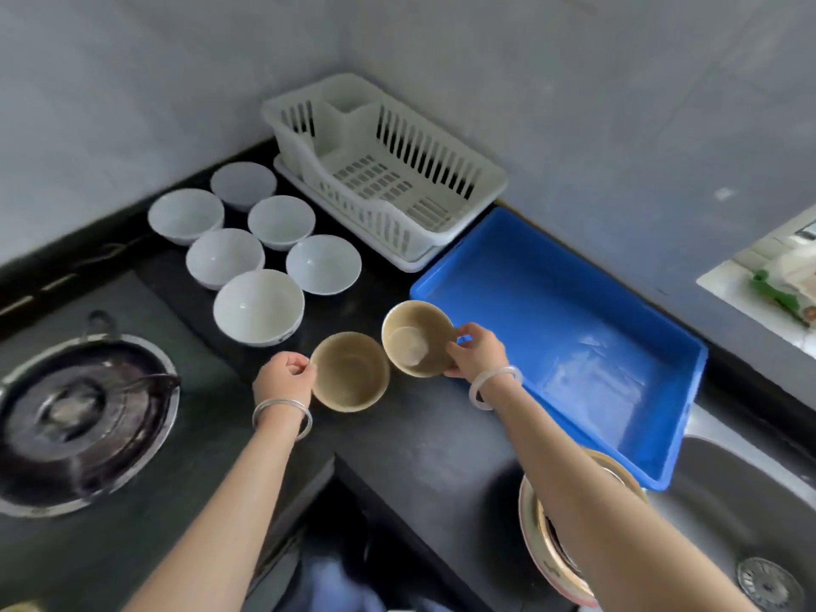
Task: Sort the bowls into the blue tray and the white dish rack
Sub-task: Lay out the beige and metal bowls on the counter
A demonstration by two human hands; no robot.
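Two tan bowls are in my hands over the black counter. My left hand (285,376) grips the left rim of one tan bowl (351,372), which looks upright on or just above the counter. My right hand (477,352) holds the second tan bowl (415,337) tilted, its inside facing me, beside the near-left edge of the blue tray (618,346). The tray holds nothing. Several white bowls (258,307) stand grouped at the back left. The white dish rack (384,170) stands in the corner, with nothing in it.
A gas stove with a dark lidded pot (79,417) fills the left. A steel sink (750,523) lies at the right, with a stack of dishes (543,545) under my right forearm. Grey walls close in behind the rack and tray.
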